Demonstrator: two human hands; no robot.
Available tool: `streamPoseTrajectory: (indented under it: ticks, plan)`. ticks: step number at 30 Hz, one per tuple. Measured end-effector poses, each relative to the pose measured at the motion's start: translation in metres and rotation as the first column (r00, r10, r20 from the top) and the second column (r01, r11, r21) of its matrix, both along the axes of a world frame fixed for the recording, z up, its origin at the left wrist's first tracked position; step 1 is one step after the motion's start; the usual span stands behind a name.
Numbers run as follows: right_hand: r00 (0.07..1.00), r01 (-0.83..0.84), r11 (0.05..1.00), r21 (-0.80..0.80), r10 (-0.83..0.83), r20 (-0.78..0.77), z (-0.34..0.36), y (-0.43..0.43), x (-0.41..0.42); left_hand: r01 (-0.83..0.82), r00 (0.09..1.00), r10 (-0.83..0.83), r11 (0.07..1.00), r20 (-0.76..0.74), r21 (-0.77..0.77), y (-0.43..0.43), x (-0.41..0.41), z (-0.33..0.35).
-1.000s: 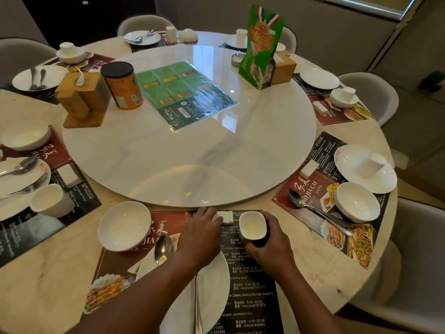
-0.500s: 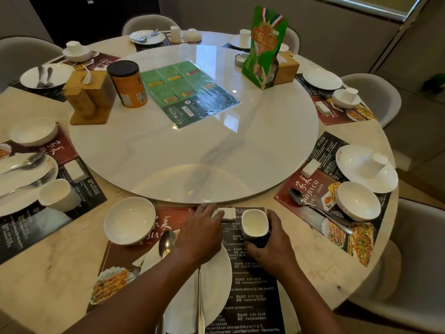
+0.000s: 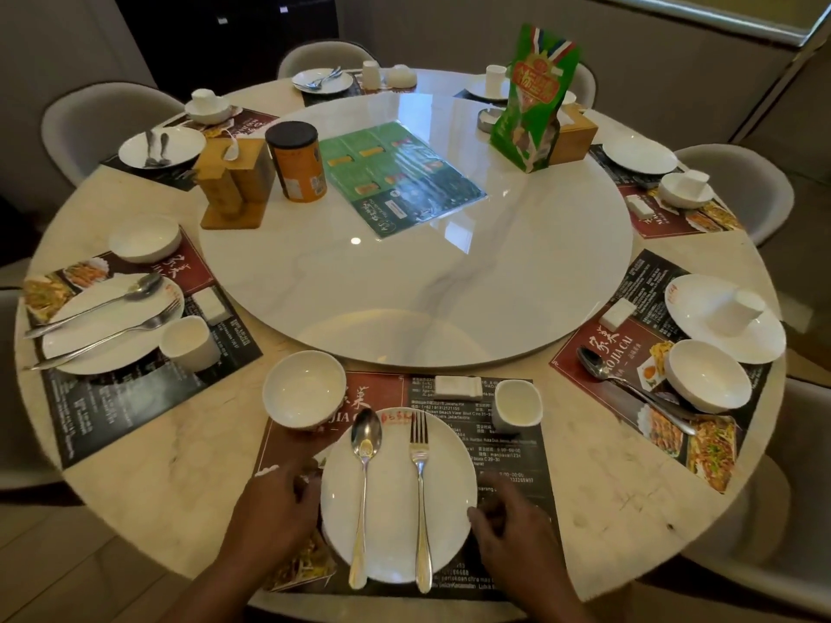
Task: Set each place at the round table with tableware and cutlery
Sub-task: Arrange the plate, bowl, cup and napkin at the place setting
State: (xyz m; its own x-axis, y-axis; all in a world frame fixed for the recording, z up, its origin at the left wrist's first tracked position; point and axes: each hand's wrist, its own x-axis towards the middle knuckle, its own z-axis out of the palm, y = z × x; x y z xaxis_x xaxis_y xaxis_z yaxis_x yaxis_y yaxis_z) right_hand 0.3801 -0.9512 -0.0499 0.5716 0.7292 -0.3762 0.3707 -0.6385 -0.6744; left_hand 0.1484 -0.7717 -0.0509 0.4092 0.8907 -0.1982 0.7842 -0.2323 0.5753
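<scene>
At the near place, a white plate (image 3: 391, 510) lies on a dark placemat (image 3: 508, 447), with a spoon (image 3: 365, 447) and a fork (image 3: 419, 447) side by side on it. My left hand (image 3: 274, 501) grips the plate's left rim with curled fingers. On the opposite rim, my right hand (image 3: 508, 519) does the same. Beyond the plate stand a white bowl (image 3: 303, 388) at the left, a white chopstick rest (image 3: 458, 386) in the middle and a small white cup (image 3: 516, 404) at the right.
A marble lazy Susan (image 3: 404, 285) fills the table's middle, carrying an orange canister (image 3: 297, 161), a wooden holder (image 3: 234, 186), a green menu (image 3: 400, 177) and a green bag (image 3: 533, 96). Set places lie left (image 3: 112, 326) and right (image 3: 724, 317). Chairs ring the table.
Both hands have let go of the chopstick rest and the cup and drawn back to the sides of the plate. The spoon and fork now show in full.
</scene>
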Motion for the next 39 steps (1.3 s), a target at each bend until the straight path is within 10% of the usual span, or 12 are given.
streamPoseTrajectory:
  ticks: [28,39]
  plan:
    - [0.987,0.151,0.988,0.042,-0.153,0.046,-0.001,0.027,0.004,0.01,0.98,0.029,0.98,0.196,-0.197,0.015,0.022,-0.004]
    - [0.926,-0.009,1.0,0.025,-0.001,0.378,-0.011,0.038,-0.022,-0.026,0.984,0.054,0.986,0.169,-0.165,0.008,0.031,-0.005]
